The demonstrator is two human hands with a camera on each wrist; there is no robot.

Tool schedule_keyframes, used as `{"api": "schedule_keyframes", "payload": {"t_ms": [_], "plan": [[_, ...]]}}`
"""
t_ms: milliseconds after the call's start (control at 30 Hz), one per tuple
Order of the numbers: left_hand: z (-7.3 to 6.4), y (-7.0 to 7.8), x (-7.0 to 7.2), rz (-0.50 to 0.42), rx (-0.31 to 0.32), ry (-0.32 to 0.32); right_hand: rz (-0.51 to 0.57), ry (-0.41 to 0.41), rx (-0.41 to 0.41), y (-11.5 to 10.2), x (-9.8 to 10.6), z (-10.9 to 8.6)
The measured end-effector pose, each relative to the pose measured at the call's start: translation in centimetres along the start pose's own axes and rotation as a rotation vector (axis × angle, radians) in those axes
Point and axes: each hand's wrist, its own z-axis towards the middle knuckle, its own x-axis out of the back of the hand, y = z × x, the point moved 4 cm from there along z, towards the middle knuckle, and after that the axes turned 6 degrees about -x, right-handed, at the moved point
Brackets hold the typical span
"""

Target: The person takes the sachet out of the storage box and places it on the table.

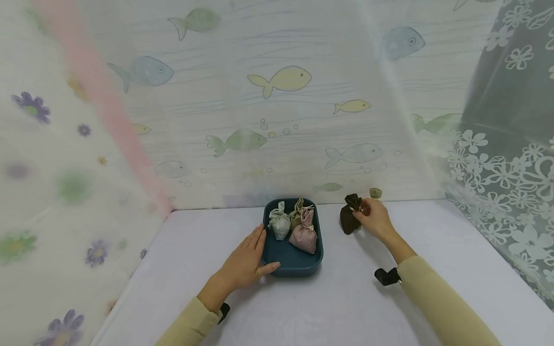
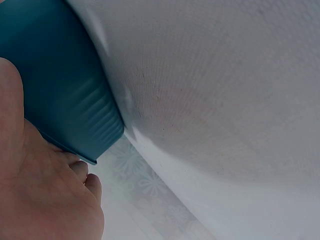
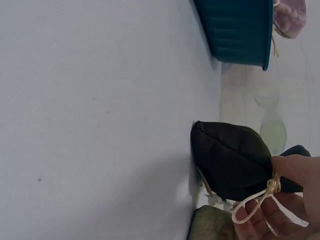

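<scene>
Fingers (image 3: 295,167) of the right hand (image 1: 375,218) are curled in a pinch round the gathered neck of a dark brown bag (image 1: 347,220), just below its bunched top, where a pale cord (image 3: 260,200) is tied. The dark brown bag is held to the right of a blue tub (image 1: 285,263), apart from it, with its top leaning slightly to the right; whether its base is borne by the white table (image 1: 173,278) cannot be told. Behind the right hand, the top of an olive bag (image 1: 375,193) is seen, and in the right wrist view it is shown close beside the dark brown one. The blue tub is touched at its left side by the left hand (image 1: 242,263), whose fingers are laid nearly straight along the wall, while the thumb is stretched across the near left corner; nothing is gripped by it. Three tied bags are held in the tub: a pale grey bag (image 1: 280,228) at the left, a pink bag (image 1: 304,239) at the right, and a green bag (image 1: 295,220) partly hidden behind the pink one. The forearms are covered by light yellow sleeves (image 1: 441,298), and the table is backed by a curtain (image 1: 285,115) printed with fish.
</scene>
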Motion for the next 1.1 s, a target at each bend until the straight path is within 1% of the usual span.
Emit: {"api": "schedule_keyframes", "payload": {"t_ms": [200, 333, 567, 633, 833, 1100], "plan": [[0.1, 0.0, -0.1, 0.004, 0.004, -0.003, 0.027, -0.005, -0.021, -0.1, 0.7, -1.1], [0.1, 0.1, 0.0, 0.008, 0.003, -0.007, 0.023, 0.016, -0.029, 0.1, 1.3, -1.7], [0.0, -0.3, -0.3, -0.003, 0.001, 0.001, -0.006, 0.076, 0.032, -0.1, 1.9, -2.7], [0.0, -0.3, -0.4, -0.009, -0.003, 0.009, -0.007, 0.072, 0.039, -0.1, 1.8, -3.1], [-0.1, -0.3, -0.4, -0.024, -0.024, 0.04, 0.037, 0.018, 0.035, -0.7, 1.2, -3.9], [0.0, -0.3, -0.3, -0.021, -0.006, 0.019, 0.05, 0.017, 0.099, -2.3, 0.3, -4.6]]}}
